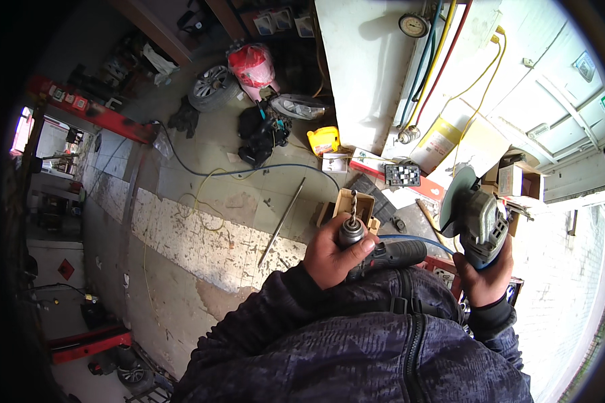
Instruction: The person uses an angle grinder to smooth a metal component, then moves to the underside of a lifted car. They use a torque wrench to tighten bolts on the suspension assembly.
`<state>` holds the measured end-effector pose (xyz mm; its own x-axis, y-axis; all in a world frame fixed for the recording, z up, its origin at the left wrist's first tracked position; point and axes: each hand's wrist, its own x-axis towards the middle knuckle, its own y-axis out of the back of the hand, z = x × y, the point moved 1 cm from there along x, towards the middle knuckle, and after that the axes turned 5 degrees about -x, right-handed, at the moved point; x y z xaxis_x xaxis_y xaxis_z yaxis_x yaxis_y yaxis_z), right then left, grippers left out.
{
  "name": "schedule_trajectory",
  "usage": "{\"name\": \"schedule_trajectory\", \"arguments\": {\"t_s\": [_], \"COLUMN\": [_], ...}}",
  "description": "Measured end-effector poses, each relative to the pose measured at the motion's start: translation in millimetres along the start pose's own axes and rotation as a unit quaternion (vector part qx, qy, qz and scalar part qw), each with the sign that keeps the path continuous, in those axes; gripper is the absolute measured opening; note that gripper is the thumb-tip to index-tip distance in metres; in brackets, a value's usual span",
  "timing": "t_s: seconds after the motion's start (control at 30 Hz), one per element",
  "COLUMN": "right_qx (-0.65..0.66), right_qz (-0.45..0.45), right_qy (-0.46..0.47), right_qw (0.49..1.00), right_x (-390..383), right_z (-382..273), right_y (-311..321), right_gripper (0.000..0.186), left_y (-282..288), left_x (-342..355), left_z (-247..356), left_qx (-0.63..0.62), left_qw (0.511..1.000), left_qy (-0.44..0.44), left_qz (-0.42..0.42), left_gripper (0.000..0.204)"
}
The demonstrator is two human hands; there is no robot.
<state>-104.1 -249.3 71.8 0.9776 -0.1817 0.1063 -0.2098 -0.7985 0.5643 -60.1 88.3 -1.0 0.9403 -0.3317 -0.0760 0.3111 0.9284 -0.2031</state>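
Far left of both grips, red lift arm (91,111), then alloy wheel with tyre (214,87) on the floor (242,201). Nearer, a thin metal rod (282,221) lies on the floor just left of the left grip. Left grip (335,254) is wrapped round the chuck end of a power drill (351,232), thumb across it; twist bit (353,205) points away from the wearer, dark body runs right of that grip. Small cardboard box (364,203) sits beyond the bit. Blue hose (417,238) shows between the grips. Right grip (487,281) holds an angle grinder (485,225) by its lower body, disc (457,195) on the left side. More cardboard boxes (517,180) beyond right grip. Step looks like handling both tools, neither seen working on anything. Next move probably calls for keeping bit and disc apart, fingers clear of the disc. Trigger positions: can't tell.
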Motion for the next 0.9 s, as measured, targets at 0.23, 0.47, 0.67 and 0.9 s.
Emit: {"name": "schedule_trajectory", "arguments": {"t_s": [0.23,0.47,0.67,0.9], "right_qx": [0.050,0.073,0.056,0.009], "right_qz": [0.002,-0.005,-0.013,-0.030], "right_qy": [0.013,0.019,0.018,0.008], "right_qw": [0.999,0.997,0.998,0.999], "right_x": [7.6,14.3,6.4,2.8], "right_z": [-1.4,-7.9,-5.1,3.4], "right_y": [10.7,13.0,4.1,4.8], "right_gripper": [0.070,0.072,0.074,0.075], "left_y": [65.0,170.1,120.5,135.8], "left_x": [31.7,46.9,36.3,46.1], "left_z": [15.2,16.7,-89.3,-65.5], "left_qx": [-0.039,-0.215,-0.138,-0.232], "left_qw": [0.997,0.976,0.976,0.959], "left_qy": [-0.066,0.014,0.166,0.154], "left_qz": [0.019,-0.042,-0.027,-0.051], "left_gripper": [0.042,0.040,0.049,0.056]}}
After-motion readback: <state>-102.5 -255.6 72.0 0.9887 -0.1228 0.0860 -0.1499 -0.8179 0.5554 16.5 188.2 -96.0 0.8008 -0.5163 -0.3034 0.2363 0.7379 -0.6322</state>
